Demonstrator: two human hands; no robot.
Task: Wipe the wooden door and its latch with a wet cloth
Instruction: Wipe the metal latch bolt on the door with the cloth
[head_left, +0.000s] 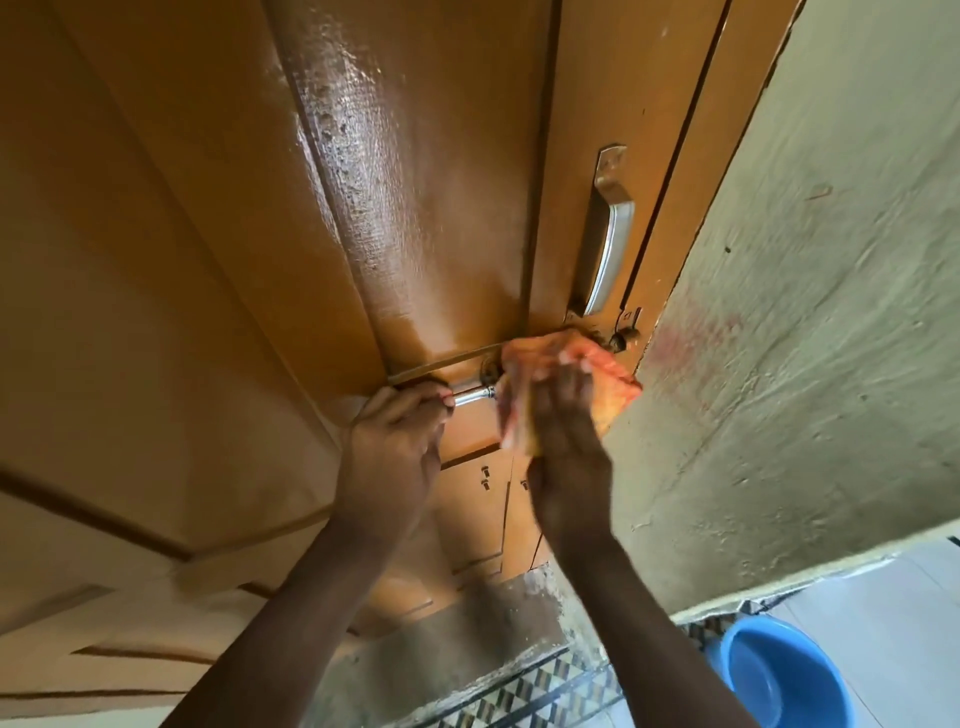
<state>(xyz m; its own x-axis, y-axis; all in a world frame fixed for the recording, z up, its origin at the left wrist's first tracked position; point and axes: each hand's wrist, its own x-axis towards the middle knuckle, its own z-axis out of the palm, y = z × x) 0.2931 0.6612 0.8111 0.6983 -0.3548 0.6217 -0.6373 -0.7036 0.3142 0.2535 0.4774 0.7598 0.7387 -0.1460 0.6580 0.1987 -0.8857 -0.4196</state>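
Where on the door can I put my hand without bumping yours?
Free: the shiny wet panel left of the pull handle. Crowded: at the latch bolt, gripped by the left hand, with the right hand pressing the orange cloth.

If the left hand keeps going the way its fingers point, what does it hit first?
Most likely the wooden door just above the latch bolt that the left hand grips; depth is unclear.

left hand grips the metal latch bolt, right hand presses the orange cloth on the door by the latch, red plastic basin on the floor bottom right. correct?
Not quite. The plastic basin is blue, not red, as the head view shows. The rest holds: left hand grips the shiny metal latch bolt; right hand presses the orange cloth on the brown wooden door.
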